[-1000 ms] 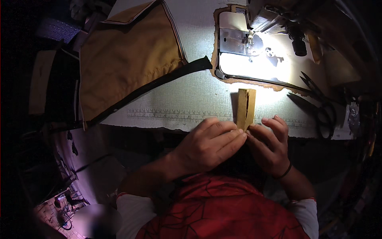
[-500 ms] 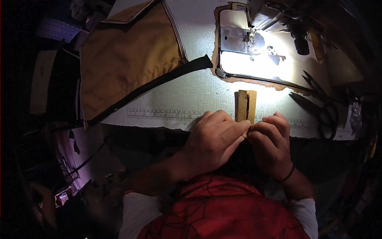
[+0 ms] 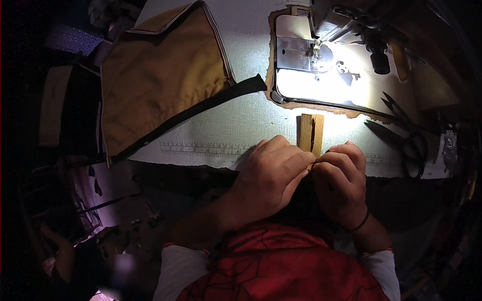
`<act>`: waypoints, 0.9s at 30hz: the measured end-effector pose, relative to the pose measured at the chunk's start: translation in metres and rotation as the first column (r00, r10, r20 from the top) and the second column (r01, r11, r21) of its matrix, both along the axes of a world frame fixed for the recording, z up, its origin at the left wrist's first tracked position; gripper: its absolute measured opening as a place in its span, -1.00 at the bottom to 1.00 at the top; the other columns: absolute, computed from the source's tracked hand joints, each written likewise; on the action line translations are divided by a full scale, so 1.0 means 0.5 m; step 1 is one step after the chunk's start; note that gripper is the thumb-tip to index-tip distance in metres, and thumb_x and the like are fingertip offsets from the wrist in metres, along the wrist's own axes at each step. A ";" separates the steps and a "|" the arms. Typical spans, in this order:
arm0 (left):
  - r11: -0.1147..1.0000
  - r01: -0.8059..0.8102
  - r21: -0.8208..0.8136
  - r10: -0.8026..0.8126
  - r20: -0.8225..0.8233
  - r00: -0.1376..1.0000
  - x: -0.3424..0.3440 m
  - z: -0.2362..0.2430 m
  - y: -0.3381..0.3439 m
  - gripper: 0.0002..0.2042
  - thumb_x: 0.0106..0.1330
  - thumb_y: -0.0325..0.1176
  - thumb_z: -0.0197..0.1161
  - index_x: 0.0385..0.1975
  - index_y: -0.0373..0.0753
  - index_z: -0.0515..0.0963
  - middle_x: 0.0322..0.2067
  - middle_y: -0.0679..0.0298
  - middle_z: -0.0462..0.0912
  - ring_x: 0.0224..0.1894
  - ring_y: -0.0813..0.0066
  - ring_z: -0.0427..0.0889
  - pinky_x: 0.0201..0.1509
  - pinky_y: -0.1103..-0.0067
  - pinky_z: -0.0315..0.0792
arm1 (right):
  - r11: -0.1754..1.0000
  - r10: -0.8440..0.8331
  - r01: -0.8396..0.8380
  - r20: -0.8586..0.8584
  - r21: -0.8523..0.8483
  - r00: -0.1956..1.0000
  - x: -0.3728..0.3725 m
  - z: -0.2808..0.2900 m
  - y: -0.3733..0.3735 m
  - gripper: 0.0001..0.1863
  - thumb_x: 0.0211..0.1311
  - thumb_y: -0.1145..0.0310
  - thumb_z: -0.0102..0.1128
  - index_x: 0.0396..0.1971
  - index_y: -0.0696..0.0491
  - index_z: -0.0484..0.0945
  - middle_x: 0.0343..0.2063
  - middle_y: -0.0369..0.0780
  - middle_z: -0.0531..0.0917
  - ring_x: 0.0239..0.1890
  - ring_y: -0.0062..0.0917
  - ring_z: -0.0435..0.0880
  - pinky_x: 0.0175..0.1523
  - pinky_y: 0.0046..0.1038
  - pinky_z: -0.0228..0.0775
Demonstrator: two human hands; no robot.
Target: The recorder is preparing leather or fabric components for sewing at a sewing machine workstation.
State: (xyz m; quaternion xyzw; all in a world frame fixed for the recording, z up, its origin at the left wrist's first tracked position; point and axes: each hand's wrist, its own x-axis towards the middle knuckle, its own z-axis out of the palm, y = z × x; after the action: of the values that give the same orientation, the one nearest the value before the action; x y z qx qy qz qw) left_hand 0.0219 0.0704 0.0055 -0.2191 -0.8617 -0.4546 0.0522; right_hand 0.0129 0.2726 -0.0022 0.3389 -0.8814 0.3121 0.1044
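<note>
A short tan strip of cloth (image 3: 306, 133) lies at the table's near edge, its two long sides folded in so that a dark slit runs down the middle. At its near end my left hand (image 3: 273, 175) pinches it between thumb and fingers. My right hand (image 3: 344, 183) is closed at the same end, with curled fingers against the left fingertips. The fingers hide the strip's lower end. Farther left lies a brown cloth piece (image 3: 165, 80) with white-edged piping and a black band (image 3: 201, 108) along its near side.
A sewing machine (image 3: 301, 52) stands beyond the strip under bright light. Black scissors (image 3: 414, 145) lie to the right, near a small clear plastic packet (image 3: 448, 145). A printed ruler scale (image 3: 201, 148) runs along the table edge. Another person's arm (image 3: 63, 256) shows at lower left.
My hands keep their grip on the strip's near end, with only a slight shift of the fingers. The view has moved a little, and the other person's arm at lower left has moved.
</note>
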 end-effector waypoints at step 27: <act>0.998 -0.048 -0.038 0.049 0.011 0.999 -0.005 0.000 0.004 -0.85 0.16 -0.54 0.35 -0.30 -0.25 0.54 -0.43 0.18 0.59 -0.36 0.15 0.58 -0.26 0.34 0.44 | 0.999 -0.026 0.027 0.019 -0.024 0.999 0.000 0.001 -0.003 -0.79 0.00 0.44 0.37 -0.31 0.02 0.62 -0.31 -0.29 0.61 -0.06 -0.32 0.59 0.20 -0.05 0.33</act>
State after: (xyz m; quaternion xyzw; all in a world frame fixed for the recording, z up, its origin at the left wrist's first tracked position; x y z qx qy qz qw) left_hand 0.0193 0.0725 0.0056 -0.1964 -0.8755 -0.4383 0.0538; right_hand 0.0127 0.2711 -0.0017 0.3231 -0.8829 0.3245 0.1043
